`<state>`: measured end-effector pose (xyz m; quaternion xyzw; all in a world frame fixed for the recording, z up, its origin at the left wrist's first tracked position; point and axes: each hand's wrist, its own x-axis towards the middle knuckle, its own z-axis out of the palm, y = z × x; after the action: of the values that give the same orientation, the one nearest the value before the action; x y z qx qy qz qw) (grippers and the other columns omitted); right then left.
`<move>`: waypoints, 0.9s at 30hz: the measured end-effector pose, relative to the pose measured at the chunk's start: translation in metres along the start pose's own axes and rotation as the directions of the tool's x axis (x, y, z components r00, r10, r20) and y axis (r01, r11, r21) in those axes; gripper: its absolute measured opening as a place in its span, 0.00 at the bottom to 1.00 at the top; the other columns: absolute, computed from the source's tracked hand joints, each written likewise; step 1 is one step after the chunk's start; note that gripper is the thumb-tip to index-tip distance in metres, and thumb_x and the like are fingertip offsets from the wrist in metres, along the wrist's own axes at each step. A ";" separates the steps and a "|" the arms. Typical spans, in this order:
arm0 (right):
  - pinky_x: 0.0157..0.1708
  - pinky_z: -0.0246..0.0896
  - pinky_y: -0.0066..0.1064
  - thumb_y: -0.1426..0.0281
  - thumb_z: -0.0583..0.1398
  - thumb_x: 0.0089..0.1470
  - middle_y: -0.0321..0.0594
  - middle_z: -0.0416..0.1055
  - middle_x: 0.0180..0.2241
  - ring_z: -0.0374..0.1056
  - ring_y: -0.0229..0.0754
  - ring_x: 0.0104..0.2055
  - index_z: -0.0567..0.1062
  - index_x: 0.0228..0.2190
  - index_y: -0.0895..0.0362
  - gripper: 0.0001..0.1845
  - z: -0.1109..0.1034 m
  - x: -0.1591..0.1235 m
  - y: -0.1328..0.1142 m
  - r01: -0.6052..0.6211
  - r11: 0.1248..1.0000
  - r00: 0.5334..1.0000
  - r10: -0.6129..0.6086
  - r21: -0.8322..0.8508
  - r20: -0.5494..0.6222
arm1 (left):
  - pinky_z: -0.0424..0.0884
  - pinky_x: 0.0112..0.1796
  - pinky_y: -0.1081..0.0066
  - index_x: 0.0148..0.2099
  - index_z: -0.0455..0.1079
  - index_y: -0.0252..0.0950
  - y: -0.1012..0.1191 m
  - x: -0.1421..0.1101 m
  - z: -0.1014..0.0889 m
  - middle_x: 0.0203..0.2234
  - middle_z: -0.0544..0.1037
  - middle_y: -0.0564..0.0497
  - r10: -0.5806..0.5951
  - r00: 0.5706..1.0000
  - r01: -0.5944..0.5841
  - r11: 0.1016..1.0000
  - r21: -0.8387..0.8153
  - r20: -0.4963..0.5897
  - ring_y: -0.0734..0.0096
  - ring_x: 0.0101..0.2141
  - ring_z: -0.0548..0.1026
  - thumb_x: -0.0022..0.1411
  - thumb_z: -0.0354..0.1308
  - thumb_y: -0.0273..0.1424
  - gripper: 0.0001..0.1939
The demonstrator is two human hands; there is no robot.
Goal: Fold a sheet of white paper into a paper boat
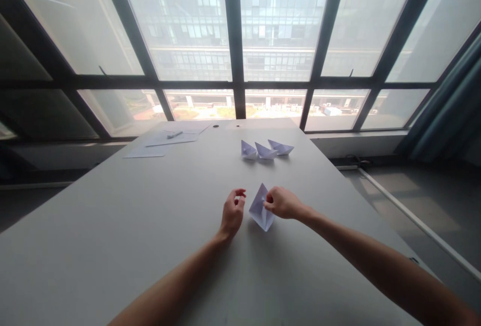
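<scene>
A white folded paper boat is between my two hands, just above or on the table; its exact contact is unclear. My right hand pinches it near its middle, from the right side. Just left of the boat is my left hand, its fingers curled loosely and apart, with nothing in them. Farther up the table stand three finished-looking paper boats: a left one, a middle one and a right one, set close together.
The white table stretches toward large windows with dark frames. Flat paper sheets lie at the far left, with a small pale object on them. A blue-grey curtain hangs at the right.
</scene>
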<state>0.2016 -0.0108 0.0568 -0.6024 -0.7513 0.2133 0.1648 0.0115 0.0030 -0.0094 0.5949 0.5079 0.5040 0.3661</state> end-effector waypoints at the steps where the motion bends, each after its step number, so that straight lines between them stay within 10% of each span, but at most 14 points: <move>1: 0.23 0.47 0.29 0.68 0.63 0.49 0.36 0.69 0.17 0.60 0.36 0.20 0.75 0.17 0.55 0.12 0.000 0.000 0.000 -0.001 1.000 1.000 0.001 0.004 0.000 | 0.67 0.31 0.71 0.46 0.71 0.34 0.000 -0.001 -0.001 0.37 0.76 0.47 -0.008 1.000 0.008 1.000 -0.003 -0.001 0.70 0.28 0.70 0.61 0.52 0.35 0.14; 7: 0.21 0.46 0.28 0.69 0.61 0.50 0.34 0.67 0.16 0.58 0.35 0.20 0.73 0.16 0.56 0.13 -0.026 0.009 0.030 0.001 1.000 0.999 0.000 0.020 -0.041 | 0.64 0.26 0.73 0.48 0.69 0.35 -0.002 -0.008 -0.005 0.39 0.75 0.47 -0.071 0.997 0.072 0.997 -0.037 0.020 0.72 0.26 0.69 0.61 0.51 0.36 0.16; 17: 0.25 0.53 0.28 0.71 0.63 0.52 0.40 0.73 0.22 0.66 0.38 0.24 0.78 0.23 0.59 0.08 -0.137 0.090 0.172 -0.299 0.930 0.954 0.284 -0.213 -0.098 | 0.67 0.33 0.70 0.48 0.69 0.37 -0.001 -0.020 -0.009 0.38 0.75 0.49 -0.076 0.996 0.076 0.997 0.002 0.038 0.67 0.32 0.71 0.63 0.52 0.37 0.14; 27: 0.35 0.62 0.32 0.66 0.64 0.54 0.48 0.77 0.33 0.73 0.45 0.35 0.81 0.31 0.60 0.09 -0.137 0.152 0.205 -0.489 0.846 0.871 0.458 -0.212 -0.179 | 0.67 0.31 0.71 0.48 0.69 0.36 0.001 -0.024 -0.012 0.36 0.75 0.49 -0.096 0.994 0.095 0.995 0.016 0.054 0.68 0.30 0.71 0.62 0.52 0.36 0.14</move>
<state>0.4085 0.1922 0.0660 -0.7969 -0.5885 0.1138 0.0751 0.0009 -0.0212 -0.0115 0.5859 0.5289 0.4661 0.3996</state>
